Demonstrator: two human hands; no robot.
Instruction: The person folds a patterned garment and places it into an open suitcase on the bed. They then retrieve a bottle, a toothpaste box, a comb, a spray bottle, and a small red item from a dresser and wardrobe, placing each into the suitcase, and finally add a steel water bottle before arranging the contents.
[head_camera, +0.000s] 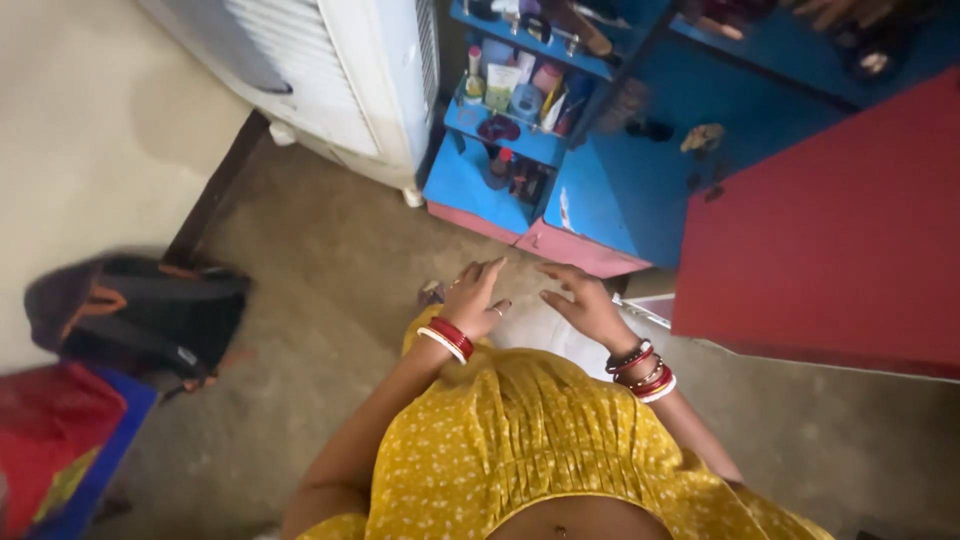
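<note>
Left hand: grip apart, fingers spread, holding nothing.
Right hand: open too, empty.
White cloth: just beneath both hands, above the floor.
Advice: probably pinch both edges evenly.

The dress is yellow with tiny white dots all over it. The bangles on the left wrist are red and white. The bangles on the right wrist are red, white and dark. The shelf is bright blue with a pink bottom edge. The door is red. The cooler is white. The bag is black with orange straps. The floor is grey-brown. The cloth in the corner is red and blue.
</note>
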